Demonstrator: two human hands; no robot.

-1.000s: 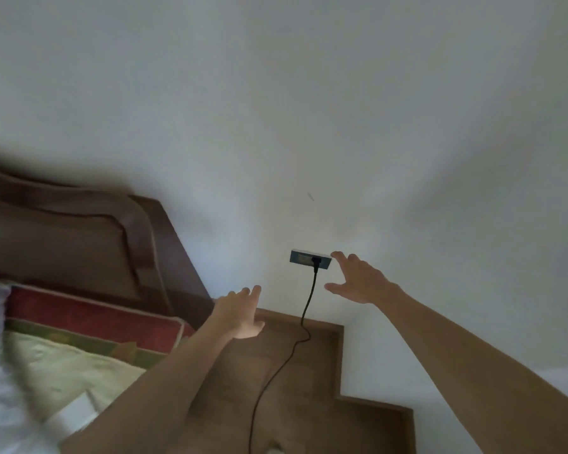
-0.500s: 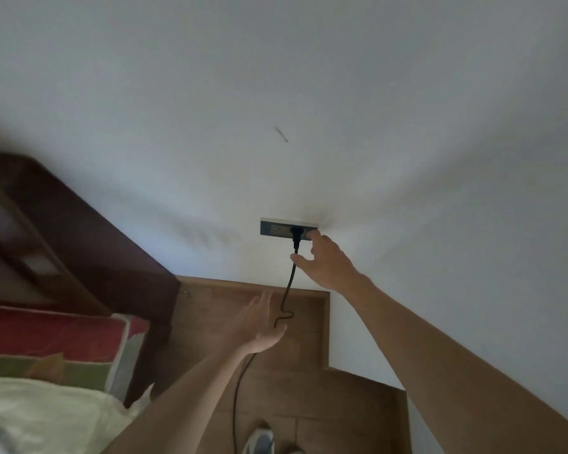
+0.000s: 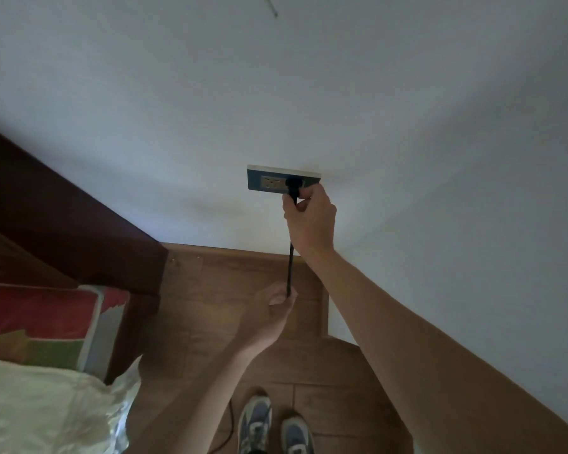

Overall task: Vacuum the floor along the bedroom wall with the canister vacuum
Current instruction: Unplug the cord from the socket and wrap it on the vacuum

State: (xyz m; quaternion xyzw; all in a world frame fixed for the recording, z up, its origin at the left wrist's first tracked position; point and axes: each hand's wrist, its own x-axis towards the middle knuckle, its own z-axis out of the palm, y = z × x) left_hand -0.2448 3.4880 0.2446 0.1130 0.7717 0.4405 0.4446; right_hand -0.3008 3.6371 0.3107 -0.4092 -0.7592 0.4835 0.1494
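Head view, looking down a white wall (image 3: 309, 93) to a wooden floor (image 3: 230, 290). One black plug (image 3: 292, 186) sits in the right half of the single wall socket plate (image 3: 266, 182), and the right hand (image 3: 310, 217) grasps it, thumb and fingers curled round the plug body. One black power cord (image 3: 290, 267) runs straight down from under that hand to the left hand (image 3: 273, 314), which is directly below the right hand and clenched around the cord. Past the left hand, a further piece of cord lies on the floor below the left forearm. The canister vacuum is out of frame.

Half a second ago the right hand's fingers were only touching the plug, the left hand was spread open beside the cord, and the cord had a slack kink in it. Now both hands grip and the stretch between them is straight. The view has also tipped downward.

Two grey and white shoes (image 3: 254, 421) stand side by side on the floor below the left hand. Left of the left hand are one dark wooden headboard (image 3: 63, 224), a red and green cushion (image 3: 40, 319) and pale bedding (image 3: 46, 407).
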